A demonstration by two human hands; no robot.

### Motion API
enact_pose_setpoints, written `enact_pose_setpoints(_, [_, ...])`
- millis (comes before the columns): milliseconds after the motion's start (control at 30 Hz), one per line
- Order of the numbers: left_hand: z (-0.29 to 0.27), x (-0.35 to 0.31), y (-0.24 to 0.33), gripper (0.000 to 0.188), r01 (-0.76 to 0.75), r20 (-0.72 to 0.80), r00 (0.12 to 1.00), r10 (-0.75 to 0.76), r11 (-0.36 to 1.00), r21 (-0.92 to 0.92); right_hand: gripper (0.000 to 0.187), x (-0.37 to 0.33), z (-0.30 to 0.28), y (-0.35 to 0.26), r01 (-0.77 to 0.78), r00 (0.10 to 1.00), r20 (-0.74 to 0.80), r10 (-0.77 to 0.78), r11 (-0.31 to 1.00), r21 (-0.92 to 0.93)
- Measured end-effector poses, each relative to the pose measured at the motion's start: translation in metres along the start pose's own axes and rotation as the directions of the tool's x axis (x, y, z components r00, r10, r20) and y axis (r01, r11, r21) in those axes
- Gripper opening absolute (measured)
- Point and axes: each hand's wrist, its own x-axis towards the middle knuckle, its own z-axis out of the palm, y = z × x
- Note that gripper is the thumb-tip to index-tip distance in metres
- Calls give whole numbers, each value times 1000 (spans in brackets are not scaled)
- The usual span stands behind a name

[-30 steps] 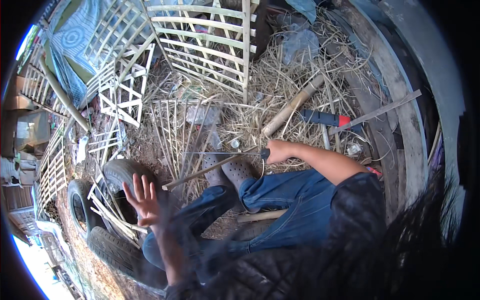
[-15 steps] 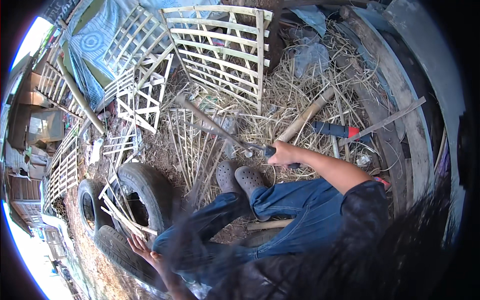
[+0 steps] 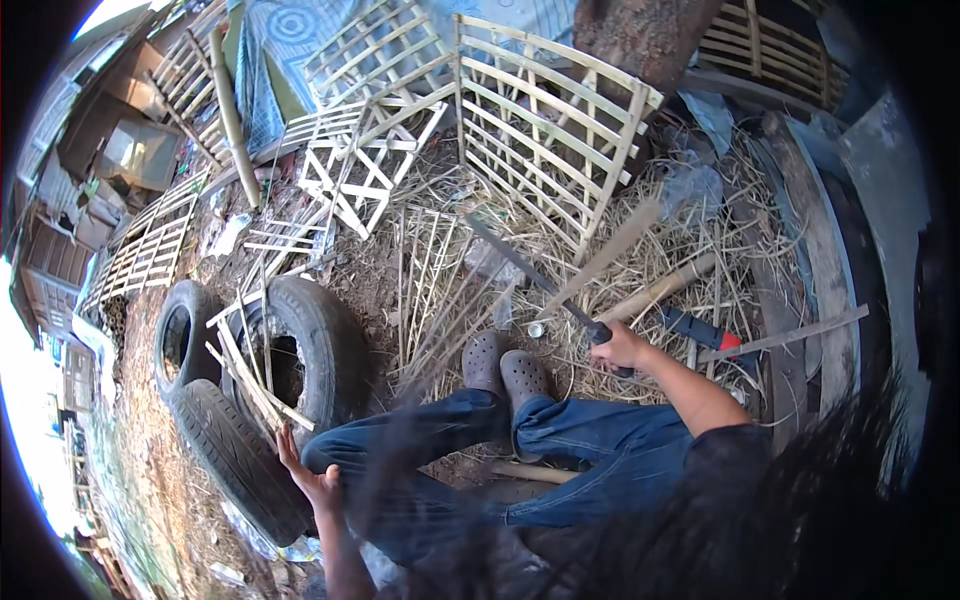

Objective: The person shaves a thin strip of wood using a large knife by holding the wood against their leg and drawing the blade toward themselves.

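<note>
- Machete (image 3: 532,270): held over littered ground (image 3: 376,290), right grip (image 3: 620,348) closed around its dark handle (image 3: 600,333).
- Likely stiff, fairly heavy, blade-weighted; hold by handle, keep off edge.
- Left grip (image 3: 312,482) open, seemingly empty, beside tire (image 3: 228,445).

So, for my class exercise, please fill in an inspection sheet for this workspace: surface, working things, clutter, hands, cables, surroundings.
Surface: dirt ground, strewn with pale strips.
Working things: long-bladed knife; blurred pale slat near its blade, contact unclear.
Clutter: three tyres at left; bamboo pole, small can and black-and-red object on the strewn ground.
Hands: right hand grips the knife; left hand is open and empty, near the left knee.
Cables: nothing seen.
Surroundings: lattice panels, tree trunk, patterned blue cloth.
</note>
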Motion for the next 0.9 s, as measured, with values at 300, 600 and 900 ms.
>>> enact_pose_setpoints(300, [2,-11,-13,114,-16,-76,997,7,993,-118,21,5,2,115,-403,904,17,427,866,-296])
enact_pose_setpoints(600, [-4,5,6,79,108,122,986,-111,994,33,7,4,-5,12,-152,985,-89,145,985,-82])
enact_pose_setpoints(900, [93,-55,98,57,894,922,-351,-163,234,382,14,-52,13,-17,-113,959,-281,36,958,-262])
